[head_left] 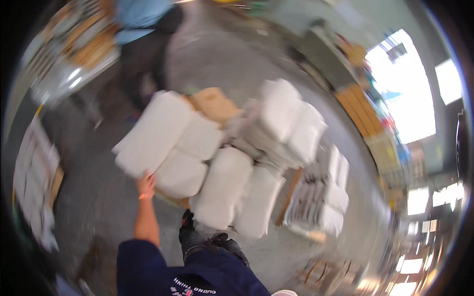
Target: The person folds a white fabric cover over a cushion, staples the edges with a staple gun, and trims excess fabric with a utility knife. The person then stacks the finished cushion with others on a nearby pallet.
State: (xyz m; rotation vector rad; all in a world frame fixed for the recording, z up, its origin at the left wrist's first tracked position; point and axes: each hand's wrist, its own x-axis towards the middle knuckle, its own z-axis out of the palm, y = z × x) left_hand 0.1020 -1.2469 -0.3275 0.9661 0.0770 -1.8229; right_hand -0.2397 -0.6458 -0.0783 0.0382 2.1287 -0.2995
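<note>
My left hand reaches forward to the near corner of a long white padded bundle, its fingers closed at the edge though smeared by motion. That bundle lies on top of the left side of a stack. Beside it, more white bundles are laid close together, and a pair of longer ones lies just in front of my feet. What the bundles contain cannot be made out. My right hand is out of sight.
Taller white stacks rise at the right, with another loaded pallet beyond. A brown cardboard piece lies behind the bundles. Another person stands past the stack at far left. White stacked goods line the left side.
</note>
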